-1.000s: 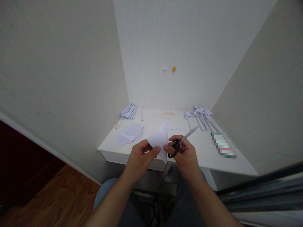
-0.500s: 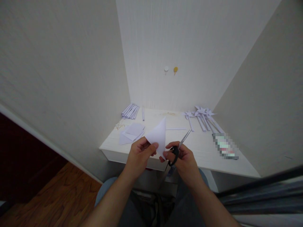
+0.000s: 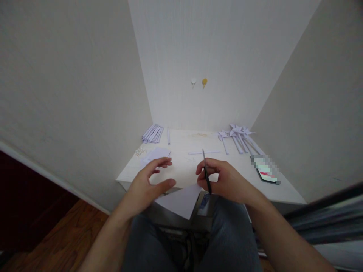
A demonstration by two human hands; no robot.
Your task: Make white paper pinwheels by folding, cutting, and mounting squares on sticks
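Observation:
My left hand (image 3: 149, 186) is open beside the paper, its thumb and fingers apart with nothing between them. Between the fingers of my right hand (image 3: 225, 179) is a pair of scissors (image 3: 207, 175) with black handles, seen nearly edge-on, blades pointing up and away. The same hand pinches one corner of a white piece of paper (image 3: 183, 202). That paper hangs tilted below my hands, just off the front edge of the white table (image 3: 181, 175). Behind my left hand lie more white paper sheets (image 3: 154, 153), partly covered by it.
At the back left is a stack of rolled paper sticks (image 3: 152, 133), with one single stick (image 3: 168, 136) beside it. Paper pinwheels (image 3: 238, 132) on sticks lie at the back right. A phone (image 3: 266, 170) rests near the right edge. Another paper stick (image 3: 205, 152) lies mid-table.
My left hand has let go of the paper and moved left, opening. The paper has swung down and now hangs from my right hand. The scissors have turned more upright.

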